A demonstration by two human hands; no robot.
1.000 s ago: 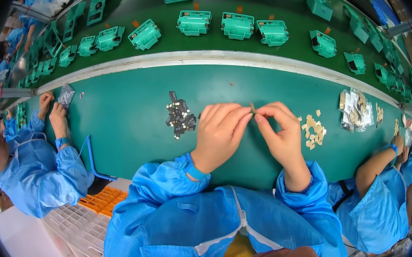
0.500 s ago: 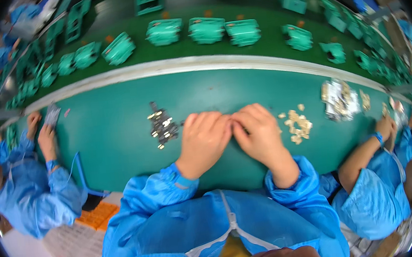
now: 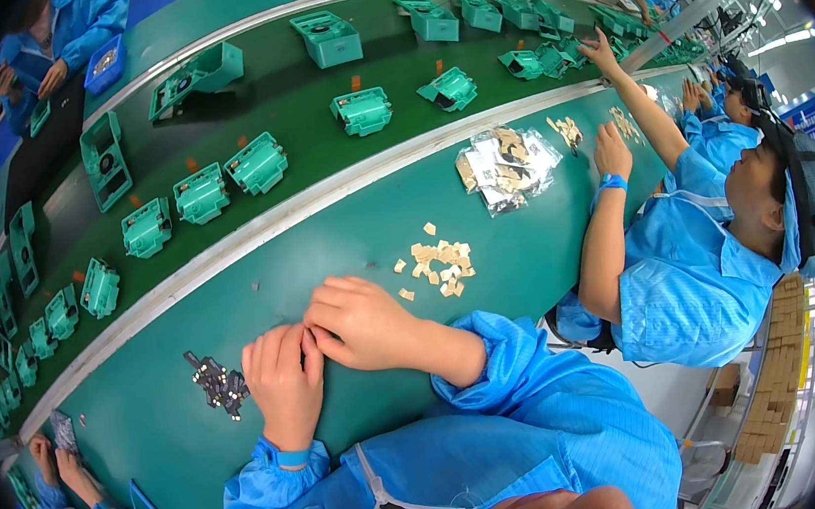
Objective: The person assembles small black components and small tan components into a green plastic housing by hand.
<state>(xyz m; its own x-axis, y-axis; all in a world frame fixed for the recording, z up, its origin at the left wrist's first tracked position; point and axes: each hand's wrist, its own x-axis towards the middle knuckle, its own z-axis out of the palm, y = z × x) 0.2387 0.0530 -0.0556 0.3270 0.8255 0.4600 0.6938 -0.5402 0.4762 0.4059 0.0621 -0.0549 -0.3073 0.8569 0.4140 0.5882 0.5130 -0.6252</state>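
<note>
Two bare hands, left hand and right hand, meet at the fingertips above a smooth matte green table. Left: fingers curled and close together, thumb up against the right; blue band at the wrist. Right: back of hand upward, fingers bent inward. Both grips narrow; fingers cover the meeting point, so cannot tell what, if anything, is pinched there.

Just left of the left hand, on the table: loose heap of small black oblong pieces with pale square spots. Right of the right hand, past the forearm: scattered flat tan chips, a few apart from the rest. Farther right: clear plastic bag of tan pieces.

Beyond a pale straight-edged rail, dark green belt bearing teal plastic housings. At right, co-worker in blue smock, one arm stretched over the belt.
</note>
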